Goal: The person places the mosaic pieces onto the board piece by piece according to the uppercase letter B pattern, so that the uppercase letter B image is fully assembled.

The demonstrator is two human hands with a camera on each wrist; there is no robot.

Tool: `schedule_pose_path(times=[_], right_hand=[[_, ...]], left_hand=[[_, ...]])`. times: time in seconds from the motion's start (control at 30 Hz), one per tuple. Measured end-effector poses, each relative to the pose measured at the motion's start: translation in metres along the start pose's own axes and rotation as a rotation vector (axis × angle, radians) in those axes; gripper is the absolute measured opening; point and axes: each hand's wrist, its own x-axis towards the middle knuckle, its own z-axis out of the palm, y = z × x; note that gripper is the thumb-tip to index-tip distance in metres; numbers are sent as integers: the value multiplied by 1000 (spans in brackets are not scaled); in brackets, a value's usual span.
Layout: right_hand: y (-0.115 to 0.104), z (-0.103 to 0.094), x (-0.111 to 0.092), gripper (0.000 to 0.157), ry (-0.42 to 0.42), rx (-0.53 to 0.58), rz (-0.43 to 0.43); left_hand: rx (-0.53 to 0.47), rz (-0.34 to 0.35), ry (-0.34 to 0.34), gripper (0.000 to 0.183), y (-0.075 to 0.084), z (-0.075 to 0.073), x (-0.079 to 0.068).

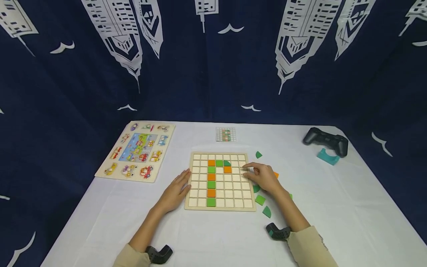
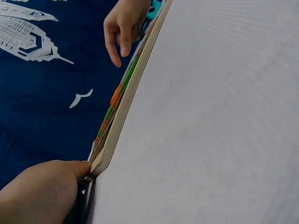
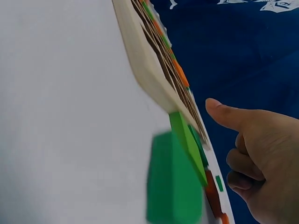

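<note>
A square wooden grid board (image 1: 233,193) lies on the table. Orange squares (image 1: 211,177) and green squares (image 1: 211,185) alternate down one of its columns. More tiles sit near its top, among them a dark green quarter-circle (image 1: 227,163) just above an orange square (image 1: 227,170). My left hand (image 1: 172,193) rests against the board's left edge, fingers fairly straight; in the left wrist view its thumb (image 2: 77,169) touches the rim. Over the right edge is my right hand (image 1: 263,177), thumb and index finger apart with nothing between them. Its other fingers (image 3: 245,163) bend inward in the right wrist view.
Several loose tiles lie right of the board, including a light green square (image 1: 260,200) and a dark green quarter-circle (image 1: 267,212). A small pattern card (image 1: 226,134) lies behind the board. A picture puzzle (image 1: 135,152) is at left, a black game controller (image 1: 326,141) and teal piece (image 1: 328,157) at right.
</note>
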Motion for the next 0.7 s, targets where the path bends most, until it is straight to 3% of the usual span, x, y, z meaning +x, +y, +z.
schedule_pose_path(times=[0.23, 0.37, 0.53, 0.7], right_hand=[[8, -20, -25, 24, -37, -26, -2], [14, -25, -37, 26, -99, -10, -3], [17, -27, -43, 27, -170, -2, -11], [20, -25, -45, 27, -180, -18, -33]], left_hand=[[4, -15, -2, 53, 1, 1, 1], [8, -14, 1, 53, 1, 1, 1], [4, -13, 1, 53, 0, 1, 1], [9, -12, 1, 53, 0, 0, 1]])
